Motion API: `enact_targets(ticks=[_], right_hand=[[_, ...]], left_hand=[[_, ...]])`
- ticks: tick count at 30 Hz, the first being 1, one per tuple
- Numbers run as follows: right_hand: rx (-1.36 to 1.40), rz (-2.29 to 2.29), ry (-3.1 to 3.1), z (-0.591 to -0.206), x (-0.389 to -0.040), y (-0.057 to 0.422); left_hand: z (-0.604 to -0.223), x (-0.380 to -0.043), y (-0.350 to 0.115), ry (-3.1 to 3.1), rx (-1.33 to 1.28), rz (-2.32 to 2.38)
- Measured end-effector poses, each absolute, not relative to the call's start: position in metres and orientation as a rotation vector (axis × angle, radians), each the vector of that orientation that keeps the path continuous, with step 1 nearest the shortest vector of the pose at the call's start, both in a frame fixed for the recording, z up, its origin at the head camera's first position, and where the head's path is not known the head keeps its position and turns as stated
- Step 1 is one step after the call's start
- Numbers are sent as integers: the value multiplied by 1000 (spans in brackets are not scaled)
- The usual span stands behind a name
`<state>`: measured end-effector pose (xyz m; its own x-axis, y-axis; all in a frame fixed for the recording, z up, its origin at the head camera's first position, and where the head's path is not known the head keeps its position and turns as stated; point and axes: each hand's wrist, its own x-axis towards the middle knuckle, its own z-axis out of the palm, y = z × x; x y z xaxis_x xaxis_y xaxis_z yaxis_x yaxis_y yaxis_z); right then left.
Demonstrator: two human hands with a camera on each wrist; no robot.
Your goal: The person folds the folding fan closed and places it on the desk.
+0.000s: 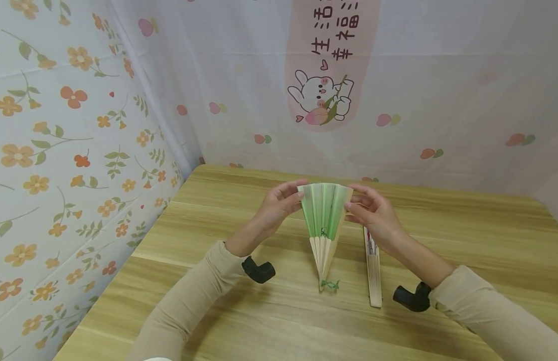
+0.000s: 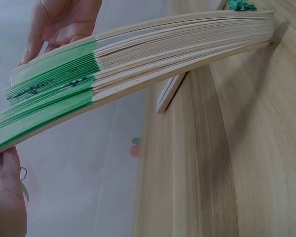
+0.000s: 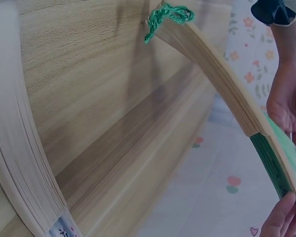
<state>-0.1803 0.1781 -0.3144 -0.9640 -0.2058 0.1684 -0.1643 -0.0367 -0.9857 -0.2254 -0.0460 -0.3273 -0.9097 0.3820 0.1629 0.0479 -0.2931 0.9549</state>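
Observation:
A green folding fan (image 1: 321, 210), partly spread, is held between both hands. At its upper left edge, the left hand (image 1: 279, 203) pinches the outer rib between thumb and fingers. The right hand (image 1: 374, 213) pinches the opposite outer rib near the top. The fan's pale wooden ribs (image 2: 187, 47) converge at the pivot end, where a green cord (image 3: 170, 17) is tied. Green pleats (image 2: 44, 94) show in the left wrist view, still close together in the middle. A second folding fan (image 1: 373, 271), folded, lies on the table below the right hand, its upper end partly hidden.
The wood-grain table (image 1: 179, 301) reaches back to a white printed cloth (image 1: 243, 75) with a rabbit picture. A flower-patterned cloth (image 1: 57, 165) hangs along the left side. Black wrist-worn devices (image 1: 258, 271) sit at both cuffs.

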Motion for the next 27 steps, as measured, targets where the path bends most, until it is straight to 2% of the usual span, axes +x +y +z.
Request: enact_targets(ticks=[27], right_hand=[[-437,-2163,2140,-319,-184,176]], left_hand=[[-329,-224,-35,1687,541,2295]])
